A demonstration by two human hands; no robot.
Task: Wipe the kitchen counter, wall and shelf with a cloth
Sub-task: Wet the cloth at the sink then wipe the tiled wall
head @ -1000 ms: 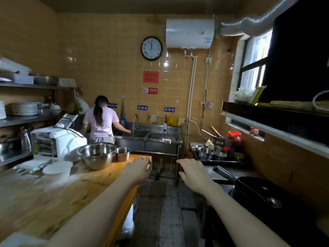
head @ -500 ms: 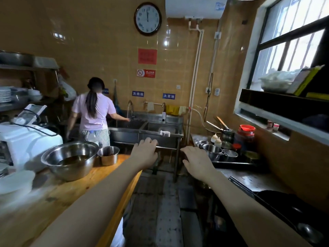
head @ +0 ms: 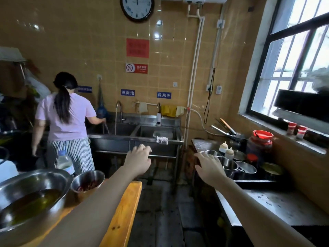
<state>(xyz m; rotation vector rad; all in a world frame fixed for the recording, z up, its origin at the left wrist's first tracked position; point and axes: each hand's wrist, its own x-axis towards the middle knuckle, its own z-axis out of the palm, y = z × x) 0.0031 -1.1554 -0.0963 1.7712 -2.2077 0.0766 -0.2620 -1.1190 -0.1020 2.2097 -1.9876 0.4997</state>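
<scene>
I have both arms stretched forward over the aisle between the wooden table (head: 124, 207) on the left and the steel counter (head: 284, 207) on the right. My left hand (head: 138, 160) hangs in the air past the far end of the table, fingers loosely bent, grasping nothing. My right hand (head: 208, 168) is released too, fingers spread, held just in front of the near corner of the counter's far end, and I cannot tell whether it touches the metal.

The cloth (head: 162, 140), small and pale, is draped over the front rim of the double sink (head: 110, 138) at the far wall (head: 99, 41), beyond my left hand and apart from it. Yellow rags (head: 169, 110) hang from the pipe above the right basin.

A person in a pink shirt (head: 65, 118) stands at the left basin with their back to me, and water runs from the tap (head: 118, 106).

On the table near me sit a large steel bowl (head: 26, 193) holding dark liquid and a small steel bowl (head: 88, 180) just to its right; a plastic bottle (head: 65, 162) stands behind them. At the counter's far end are steel pots (head: 229, 164), two squeeze bottles (head: 223, 147) and a red-lidded jar (head: 260, 141). A dark shelf (head: 302, 104) crosses the window (head: 299, 59) on the right, blurred. A clock (head: 137, 8) hangs high on the tiles.
</scene>
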